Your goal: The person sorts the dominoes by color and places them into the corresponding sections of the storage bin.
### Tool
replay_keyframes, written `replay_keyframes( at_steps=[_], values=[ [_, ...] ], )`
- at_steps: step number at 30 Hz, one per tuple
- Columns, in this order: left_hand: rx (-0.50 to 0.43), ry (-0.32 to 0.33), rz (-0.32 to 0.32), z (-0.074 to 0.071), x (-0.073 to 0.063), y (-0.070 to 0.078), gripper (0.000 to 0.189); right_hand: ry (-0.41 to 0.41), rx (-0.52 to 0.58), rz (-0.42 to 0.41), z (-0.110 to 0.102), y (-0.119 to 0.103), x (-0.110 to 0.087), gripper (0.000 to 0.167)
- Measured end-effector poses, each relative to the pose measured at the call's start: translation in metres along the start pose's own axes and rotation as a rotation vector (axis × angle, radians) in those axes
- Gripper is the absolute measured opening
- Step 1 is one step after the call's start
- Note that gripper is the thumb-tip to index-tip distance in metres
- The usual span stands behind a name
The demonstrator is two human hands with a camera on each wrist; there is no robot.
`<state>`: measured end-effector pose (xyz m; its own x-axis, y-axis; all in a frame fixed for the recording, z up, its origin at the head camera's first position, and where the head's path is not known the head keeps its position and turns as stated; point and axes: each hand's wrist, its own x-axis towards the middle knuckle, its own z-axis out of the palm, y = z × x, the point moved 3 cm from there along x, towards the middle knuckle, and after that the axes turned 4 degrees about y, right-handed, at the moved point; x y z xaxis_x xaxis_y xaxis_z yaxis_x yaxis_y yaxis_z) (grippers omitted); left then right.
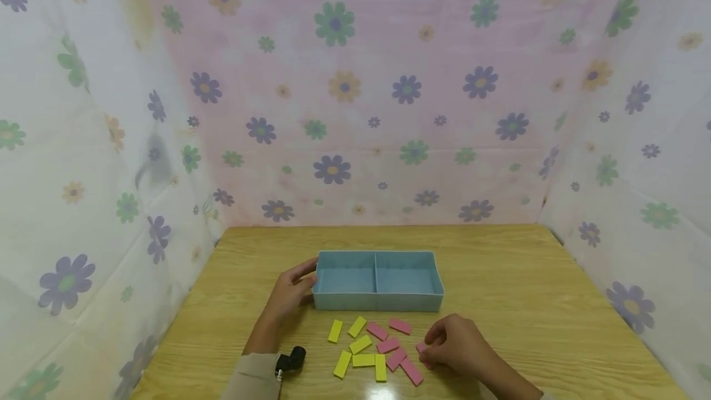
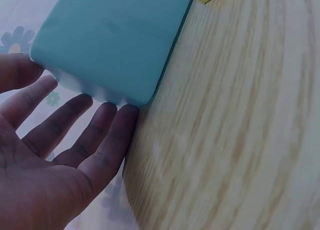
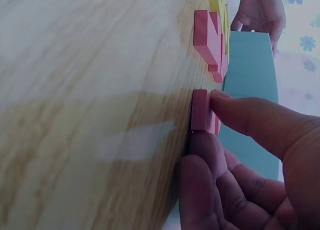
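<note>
A light blue two-compartment box (image 1: 378, 302) stands on the table, its compartments bare inside. At its left end is my left hand (image 1: 290, 292); in the left wrist view the extended fingers (image 2: 102, 145) touch the end wall, with the thumb near a corner. My right hand (image 1: 458, 345) is low at the right of the loose blocks. Between thumb and fingers it pinches a pink block (image 3: 201, 110), which is at the tabletop. Other pink blocks (image 1: 400, 326) lie to its left, and several yellow blocks (image 1: 360, 344) lie farther left.
The wood-grain table (image 1: 516, 301) has flowered cloth (image 1: 366, 110) hanging behind it and on both sides. A black device (image 1: 292, 359) is strapped at my left wrist, by the sleeve (image 1: 252, 378). The box stands just behind the blocks.
</note>
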<state>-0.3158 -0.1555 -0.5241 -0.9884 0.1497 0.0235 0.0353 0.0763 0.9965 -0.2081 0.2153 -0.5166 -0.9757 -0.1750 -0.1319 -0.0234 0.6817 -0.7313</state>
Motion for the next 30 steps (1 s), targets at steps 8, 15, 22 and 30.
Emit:
replay_keyframes(
  at_steps=[8,15,22,30],
  values=[
    [0.024,0.01,0.006,0.002,-0.001,0.001,0.049,-0.026,0.011,-0.01,0.002,0.0,0.0,0.025],
    [0.016,-0.013,-0.003,-0.001,0.001,-0.001,0.05,-0.056,0.095,-0.003,0.005,0.0,-0.001,0.019],
    [-0.001,-0.01,-0.016,-0.002,0.002,-0.004,0.051,-0.05,0.096,-0.003,0.005,-0.005,0.001,0.012],
    [0.021,-0.017,-0.001,-0.004,0.0,-0.005,0.052,0.023,0.0,-0.037,-0.003,-0.015,0.007,0.015]
  ],
)
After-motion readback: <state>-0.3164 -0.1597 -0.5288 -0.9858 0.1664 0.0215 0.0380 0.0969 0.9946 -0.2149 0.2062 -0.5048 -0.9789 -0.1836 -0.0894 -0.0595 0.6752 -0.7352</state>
